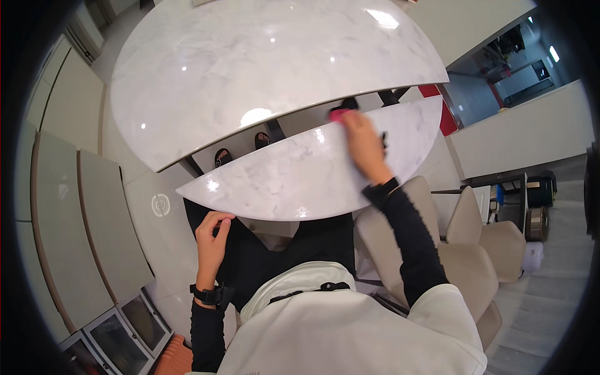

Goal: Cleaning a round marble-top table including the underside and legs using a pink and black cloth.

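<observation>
There, at the table leaf's (pixel 281 172) inner edge, the right hand (pixel 365 145) gripped a blurred pink pad (pixel 339 115), probably soft, light, best palmed flat, while the left hand's (pixel 212 240) fingers bent narrow, pinch uncertain.

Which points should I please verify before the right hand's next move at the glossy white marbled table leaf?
1. Bare right hand holding the small pinkish-red object: ok.
2. Object's material: cannot tell, blurred.
3. Glossy white marbled leaf closed against the larger white marbled tabletop: not ok, they stand apart.
4. Bare left hand away from the leaf's straight edge: ok, it is by the curved edge.
5. Smooth beige chair clear of the leaf: cannot tell, they overlap in view.
</observation>
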Demonstrator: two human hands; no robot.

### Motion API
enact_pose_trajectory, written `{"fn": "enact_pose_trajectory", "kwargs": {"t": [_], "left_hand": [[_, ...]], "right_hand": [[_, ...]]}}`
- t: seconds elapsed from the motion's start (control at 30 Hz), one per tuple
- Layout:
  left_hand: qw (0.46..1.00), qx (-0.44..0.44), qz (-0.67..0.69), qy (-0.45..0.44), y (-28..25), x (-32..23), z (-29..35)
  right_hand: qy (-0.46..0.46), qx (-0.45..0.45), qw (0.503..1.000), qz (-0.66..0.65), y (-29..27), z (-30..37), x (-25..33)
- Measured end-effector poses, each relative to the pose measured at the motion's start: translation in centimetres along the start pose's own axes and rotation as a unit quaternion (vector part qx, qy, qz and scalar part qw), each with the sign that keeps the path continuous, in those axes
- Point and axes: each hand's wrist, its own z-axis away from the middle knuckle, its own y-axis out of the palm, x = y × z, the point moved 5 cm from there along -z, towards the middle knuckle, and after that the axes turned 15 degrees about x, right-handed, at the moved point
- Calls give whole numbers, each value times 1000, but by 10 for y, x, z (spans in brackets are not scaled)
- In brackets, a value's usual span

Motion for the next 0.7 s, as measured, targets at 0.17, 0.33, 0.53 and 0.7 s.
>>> {"fn": "enact_pose_trajectory", "kwargs": {"t": [0.17,0.33,0.53,0.7], "left_hand": [[998,-7,63,-25,7,14,-3],[987,-12,142,-80,18,49,7],[980,43,154,-118,46,52,-11],[966,76,229,-97,57,62,-15]], "right_hand": [[80,-7,996,28,-40,-4,-168],[72,-78,994,21,-21,6,-144],[-74,14,995,-67,-10,-6,-13],[-189,145,970,-48,37,-60,110]]}}
